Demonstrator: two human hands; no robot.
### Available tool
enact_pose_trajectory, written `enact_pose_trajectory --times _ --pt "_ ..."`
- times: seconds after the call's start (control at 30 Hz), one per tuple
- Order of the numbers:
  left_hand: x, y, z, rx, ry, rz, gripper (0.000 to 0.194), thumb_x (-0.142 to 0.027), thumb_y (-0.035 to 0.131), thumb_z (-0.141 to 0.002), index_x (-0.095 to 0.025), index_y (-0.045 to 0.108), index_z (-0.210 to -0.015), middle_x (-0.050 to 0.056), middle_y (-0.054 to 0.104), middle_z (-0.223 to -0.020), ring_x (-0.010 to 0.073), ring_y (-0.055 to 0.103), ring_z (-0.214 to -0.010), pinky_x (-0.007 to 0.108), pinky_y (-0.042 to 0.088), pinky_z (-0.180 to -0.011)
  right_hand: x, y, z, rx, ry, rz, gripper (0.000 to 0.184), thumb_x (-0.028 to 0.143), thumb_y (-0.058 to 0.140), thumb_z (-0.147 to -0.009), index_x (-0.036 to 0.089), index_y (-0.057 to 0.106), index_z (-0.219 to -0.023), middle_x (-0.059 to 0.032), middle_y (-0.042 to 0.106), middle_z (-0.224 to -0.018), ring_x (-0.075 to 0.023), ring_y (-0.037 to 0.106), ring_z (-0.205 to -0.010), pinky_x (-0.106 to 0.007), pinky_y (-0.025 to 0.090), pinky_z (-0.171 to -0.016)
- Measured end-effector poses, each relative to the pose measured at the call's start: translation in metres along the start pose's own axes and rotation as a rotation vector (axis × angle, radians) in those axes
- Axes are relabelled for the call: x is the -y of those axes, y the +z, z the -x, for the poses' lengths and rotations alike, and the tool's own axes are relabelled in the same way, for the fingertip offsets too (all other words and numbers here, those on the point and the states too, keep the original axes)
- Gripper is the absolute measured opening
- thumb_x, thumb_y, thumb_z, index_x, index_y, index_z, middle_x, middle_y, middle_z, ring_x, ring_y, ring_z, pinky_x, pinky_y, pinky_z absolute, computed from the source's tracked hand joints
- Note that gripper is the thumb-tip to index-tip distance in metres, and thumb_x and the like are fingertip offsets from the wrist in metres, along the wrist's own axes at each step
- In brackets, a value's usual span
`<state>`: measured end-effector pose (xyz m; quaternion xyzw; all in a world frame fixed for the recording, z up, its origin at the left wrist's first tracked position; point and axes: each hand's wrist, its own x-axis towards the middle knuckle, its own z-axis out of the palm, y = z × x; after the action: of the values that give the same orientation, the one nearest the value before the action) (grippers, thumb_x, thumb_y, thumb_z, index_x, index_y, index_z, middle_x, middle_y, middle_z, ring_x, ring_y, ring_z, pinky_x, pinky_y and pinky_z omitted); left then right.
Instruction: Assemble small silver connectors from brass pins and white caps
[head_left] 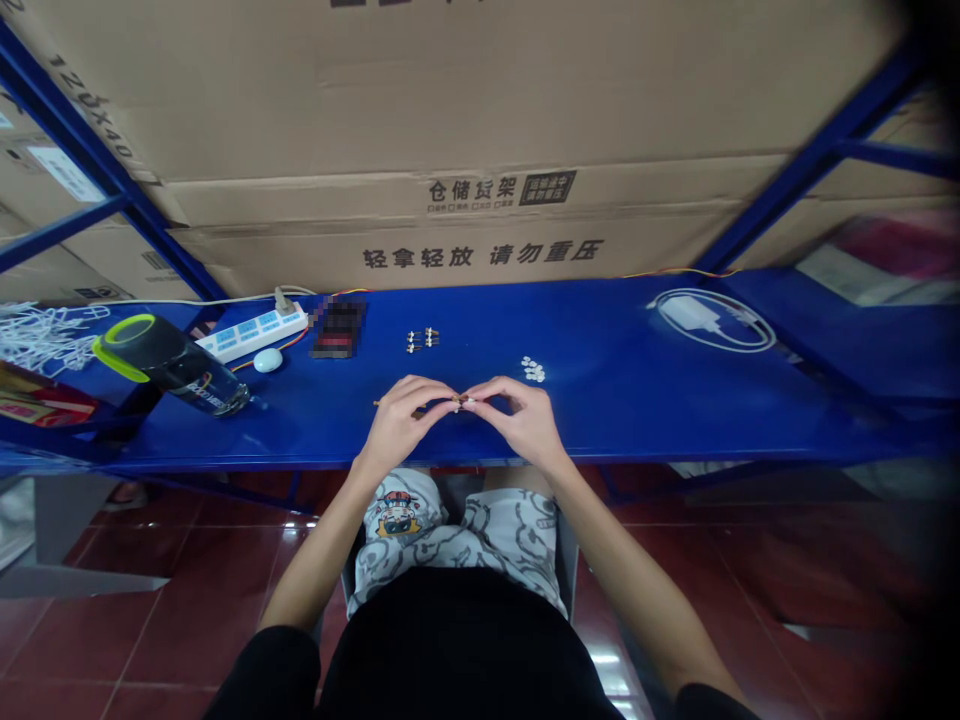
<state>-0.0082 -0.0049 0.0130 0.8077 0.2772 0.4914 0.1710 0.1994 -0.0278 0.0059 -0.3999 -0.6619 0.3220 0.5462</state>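
Observation:
Both my hands meet over the front of the blue shelf. My left hand and my right hand pinch together on a small thin part held between their fingertips; a thin stick end pokes out to the left of my left hand. Farther back on the shelf lie a few small metal-tipped parts. A little heap of tiny white pieces sits just beyond my right hand.
A dark bottle with a green lid lies at the left, beside a white power strip, a small white round object and a dark blurred item. A white charger with coiled cable lies far right. Cardboard boxes stand behind.

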Motion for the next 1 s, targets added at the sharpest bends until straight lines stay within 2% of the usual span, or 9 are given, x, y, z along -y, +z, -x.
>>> enact_pose_trajectory --times 0.2,0.37,0.57,0.77,1.0 --pt "-0.0025 0.0003 -0.0002 0.021 0.007 -0.007 0.013 -0.031 0.073 -0.095 -0.02 0.074 -0.103 0.006 0.078 -0.1 0.0203 0.071 -0.092 0.039 0.053 -0.087 0.0009 0.0 -0.0006 -0.004 -0.015 0.04 0.006 0.03 0.077 -0.087 0.024 0.074 -0.087 -0.0031 0.08 -0.092 -0.0214 0.075 -0.087 -0.036 0.056 -0.083" --pt "-0.0017 0.0004 0.0003 0.039 -0.021 -0.008 0.011 -0.029 0.067 -0.099 -0.02 0.074 -0.103 0.006 0.078 -0.1 0.0202 0.071 -0.093 0.039 0.052 -0.088 0.0007 -0.0004 -0.0003 0.001 -0.018 0.049 0.007 0.031 0.077 -0.088 0.025 0.074 -0.087 -0.0031 0.08 -0.091 -0.0214 0.075 -0.086 -0.036 0.056 -0.082" --pt "-0.002 -0.0015 -0.0007 0.043 -0.077 0.042 0.012 -0.029 0.068 -0.099 -0.02 0.075 -0.1 0.005 0.078 -0.097 0.0192 0.07 -0.09 0.035 0.052 -0.085 0.0023 -0.001 -0.0016 0.017 -0.085 0.033 0.007 0.03 0.079 -0.087 0.025 0.075 -0.088 -0.0036 0.078 -0.091 -0.0211 0.073 -0.085 -0.038 0.055 -0.081" --pt "-0.0036 -0.0025 -0.0009 0.105 -0.141 0.129 0.013 -0.03 0.066 -0.1 -0.02 0.075 -0.099 0.005 0.077 -0.095 0.0182 0.068 -0.087 0.032 0.052 -0.082 0.0041 -0.0014 -0.0022 0.012 -0.121 -0.033 0.007 0.026 0.083 -0.083 0.026 0.076 -0.086 -0.0028 0.077 -0.086 -0.0209 0.07 -0.08 -0.038 0.054 -0.075" --pt "-0.0039 -0.0025 -0.0005 0.146 -0.126 0.125 0.015 -0.031 0.065 -0.1 -0.02 0.075 -0.099 0.005 0.077 -0.095 0.0183 0.068 -0.088 0.032 0.052 -0.082 0.0034 -0.0009 -0.0013 0.035 -0.098 -0.162 0.01 0.026 0.086 -0.079 0.027 0.078 -0.084 -0.0021 0.076 -0.083 -0.0201 0.069 -0.078 -0.038 0.055 -0.074"
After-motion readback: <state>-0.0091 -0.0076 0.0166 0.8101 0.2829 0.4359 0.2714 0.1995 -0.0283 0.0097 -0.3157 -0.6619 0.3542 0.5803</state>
